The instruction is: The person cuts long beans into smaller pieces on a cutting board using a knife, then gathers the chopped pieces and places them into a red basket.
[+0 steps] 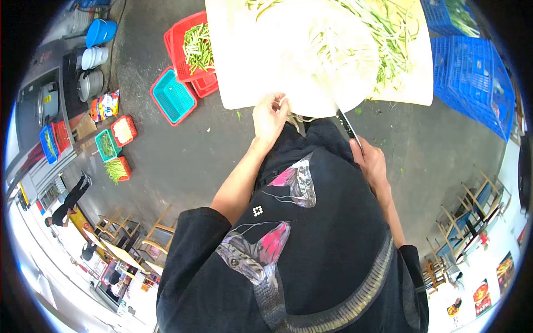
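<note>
My right hand [370, 161] is closed around the handle of a kitchen knife [348, 126]. The blade points up and away, its tip at the near rim of a round white chopping board [355, 89], with small green bits stuck to it. Close to the table's near edge, my left hand [271, 119] has its fingers curled together; a small pale bit shows at the fingertips, too bright to name. Pale green cut strips [327, 47] lie on the board. Long green beans [391, 41] are heaped along its right side on the pale table [239, 83].
Left of the table, a red basket [173, 41] holds cut green beans [198, 49], beside a teal-lined basket [174, 97]. Blue crates [472, 77] stand at right. Farther off are buckets [101, 33], vegetable baskets [107, 145], stacked chairs [466, 213] and a person [66, 205].
</note>
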`<state>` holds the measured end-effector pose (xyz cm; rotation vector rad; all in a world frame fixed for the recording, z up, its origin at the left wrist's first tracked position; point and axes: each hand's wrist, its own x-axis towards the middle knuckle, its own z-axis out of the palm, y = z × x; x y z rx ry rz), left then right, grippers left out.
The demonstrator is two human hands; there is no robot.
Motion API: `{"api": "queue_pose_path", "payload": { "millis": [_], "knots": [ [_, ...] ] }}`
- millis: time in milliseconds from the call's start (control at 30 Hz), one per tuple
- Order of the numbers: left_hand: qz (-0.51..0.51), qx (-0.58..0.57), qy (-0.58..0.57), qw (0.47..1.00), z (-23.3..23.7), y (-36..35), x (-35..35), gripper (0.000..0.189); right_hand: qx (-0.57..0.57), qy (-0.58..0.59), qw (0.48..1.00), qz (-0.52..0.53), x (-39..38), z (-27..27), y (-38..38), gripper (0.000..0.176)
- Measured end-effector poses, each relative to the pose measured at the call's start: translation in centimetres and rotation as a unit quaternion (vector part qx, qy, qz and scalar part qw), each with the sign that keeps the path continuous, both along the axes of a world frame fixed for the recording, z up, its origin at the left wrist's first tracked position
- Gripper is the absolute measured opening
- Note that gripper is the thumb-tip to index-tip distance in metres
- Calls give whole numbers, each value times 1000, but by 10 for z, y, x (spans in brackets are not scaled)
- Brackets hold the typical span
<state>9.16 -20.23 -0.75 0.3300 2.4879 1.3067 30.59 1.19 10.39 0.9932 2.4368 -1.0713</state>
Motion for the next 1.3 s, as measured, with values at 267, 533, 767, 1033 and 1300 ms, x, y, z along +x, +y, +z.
{"api": "queue_pose_path", "payload": {
  "millis": [267, 533, 767, 1033, 1300],
  "knots": [
    [-44, 5, 37, 998, 1, -5, -17, 19, 62, 45, 994, 77, -4, -17, -21, 31],
    [-27, 24, -74, 997, 4, 3, -27, 20, 59, 56, 995, 50, -1, -28, -24, 32],
    [-25, 41, -95, 994, 0, 0, -27, 19, 63, 36, 995, 67, -4, -29, -22, 32],
    [-29, 55, -100, 993, 0, 0, -31, 16, 83, 61, 992, 79, -6, -38, -24, 31],
    [-33, 33, -86, 995, -5, -1, -28, 15, 100, 68, 989, 87, -3, -41, -24, 30]
  ]
}}
